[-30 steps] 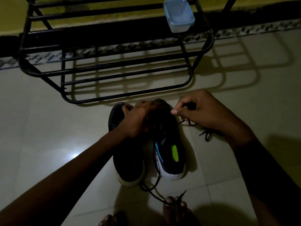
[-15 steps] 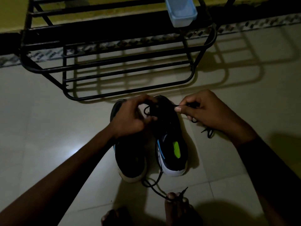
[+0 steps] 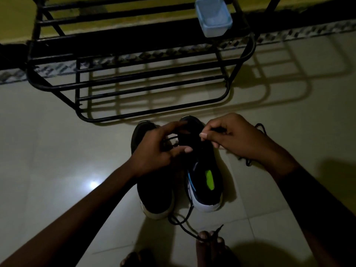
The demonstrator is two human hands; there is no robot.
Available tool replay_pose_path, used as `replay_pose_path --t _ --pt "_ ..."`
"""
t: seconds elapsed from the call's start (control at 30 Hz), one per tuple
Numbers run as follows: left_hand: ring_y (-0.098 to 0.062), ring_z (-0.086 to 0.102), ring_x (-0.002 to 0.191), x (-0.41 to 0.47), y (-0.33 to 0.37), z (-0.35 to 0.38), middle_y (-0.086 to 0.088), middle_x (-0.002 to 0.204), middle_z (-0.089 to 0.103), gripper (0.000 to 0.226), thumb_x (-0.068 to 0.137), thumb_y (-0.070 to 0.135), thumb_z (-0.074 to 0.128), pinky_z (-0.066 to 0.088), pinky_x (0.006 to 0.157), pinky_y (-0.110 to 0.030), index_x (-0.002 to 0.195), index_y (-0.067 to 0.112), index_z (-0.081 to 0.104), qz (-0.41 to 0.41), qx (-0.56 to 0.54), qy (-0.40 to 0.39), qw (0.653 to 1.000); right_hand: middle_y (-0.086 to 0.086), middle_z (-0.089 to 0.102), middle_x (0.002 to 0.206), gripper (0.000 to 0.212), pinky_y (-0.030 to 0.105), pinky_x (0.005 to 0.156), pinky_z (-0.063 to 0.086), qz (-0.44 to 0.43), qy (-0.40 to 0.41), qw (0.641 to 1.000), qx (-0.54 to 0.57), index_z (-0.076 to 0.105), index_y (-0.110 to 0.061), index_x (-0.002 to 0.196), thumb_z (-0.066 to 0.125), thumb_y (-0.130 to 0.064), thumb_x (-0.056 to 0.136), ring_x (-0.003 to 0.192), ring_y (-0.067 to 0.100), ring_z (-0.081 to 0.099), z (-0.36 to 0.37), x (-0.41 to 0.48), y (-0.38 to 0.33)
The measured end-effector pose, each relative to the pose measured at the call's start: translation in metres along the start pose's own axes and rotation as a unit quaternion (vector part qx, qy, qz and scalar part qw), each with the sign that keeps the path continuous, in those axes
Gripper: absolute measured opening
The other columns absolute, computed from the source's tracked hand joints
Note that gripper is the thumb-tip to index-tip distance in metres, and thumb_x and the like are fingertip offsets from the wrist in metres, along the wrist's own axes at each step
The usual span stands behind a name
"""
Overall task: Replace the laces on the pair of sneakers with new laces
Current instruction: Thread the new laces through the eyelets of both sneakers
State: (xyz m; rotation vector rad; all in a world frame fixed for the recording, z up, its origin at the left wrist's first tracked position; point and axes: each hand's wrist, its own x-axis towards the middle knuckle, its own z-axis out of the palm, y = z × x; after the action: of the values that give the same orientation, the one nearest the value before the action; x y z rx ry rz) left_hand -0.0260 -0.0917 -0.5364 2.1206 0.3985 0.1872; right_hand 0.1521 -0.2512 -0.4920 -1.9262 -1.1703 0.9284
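Observation:
Two dark sneakers stand side by side on the tiled floor, toes pointing away from me. The left sneaker (image 3: 154, 193) is plain black with a pale sole. The right sneaker (image 3: 206, 182) has a blue stripe, a green insole patch and a white heel. My left hand (image 3: 159, 149) hovers over the gap between the shoes, its fingers curled round a black lace (image 3: 171, 138) near the right shoe's eyelets. My right hand (image 3: 235, 137) pinches a black lace end at the right shoe's toe side. Another loose black lace (image 3: 183, 224) trails from the heels toward my bare toes (image 3: 210, 241).
A black metal shoe rack (image 3: 146, 89) stands just beyond the sneakers against the yellow wall. A pale blue plastic tub (image 3: 213, 16) sits on its upper right bar. More lace lies on the floor by my right wrist (image 3: 248, 160). Open tile spreads left and right.
My left hand lifted a little off the shoes and opened its fingers around the lace. My right hand kept its pinch and shifted slightly right; a lace loop now shows behind it.

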Motion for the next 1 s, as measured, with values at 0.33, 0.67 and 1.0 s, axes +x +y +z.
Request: replay_pose_path --t 0.33,0.67,1.0 --pt "-0.008 0.068 0.084 -0.009 -0.021 -0.007 0.004 0.089 0.071 0.013 0.099 0.023 0.065 0.055 0.076 -0.036 0.099 0.015 0.076 -0.020 0.065 0.138 0.988 -0.009 0.066 0.086 0.007 0.011 0.067 0.044 -0.016 0.019 0.999 -0.041 0.071 -0.026 0.094 0.066 -0.021 0.094 0.080 0.003 0.063 0.023 -0.005 0.015" --pt "-0.006 0.062 0.076 0.029 -0.026 0.005 -0.006 0.090 0.071 0.013 0.088 0.020 0.076 0.040 0.065 -0.004 0.099 0.014 0.082 0.018 0.119 0.083 0.989 -0.002 0.041 0.114 0.049 0.037 0.097 0.046 -0.044 -0.182 0.957 -0.223 0.068 -0.024 0.127 0.058 0.004 0.087 0.109 0.018 0.045 0.046 0.006 0.025" --pt "-0.018 0.070 0.080 0.046 -0.042 0.015 -0.008 0.092 0.071 0.021 0.082 0.023 0.076 0.053 0.070 -0.027 0.097 0.008 0.081 0.021 0.086 -0.003 0.996 -0.009 0.052 0.094 0.024 0.044 0.079 0.050 -0.097 -0.147 0.960 -0.216 0.053 -0.023 0.084 0.059 0.000 0.087 0.095 0.015 0.048 0.047 0.015 0.022"
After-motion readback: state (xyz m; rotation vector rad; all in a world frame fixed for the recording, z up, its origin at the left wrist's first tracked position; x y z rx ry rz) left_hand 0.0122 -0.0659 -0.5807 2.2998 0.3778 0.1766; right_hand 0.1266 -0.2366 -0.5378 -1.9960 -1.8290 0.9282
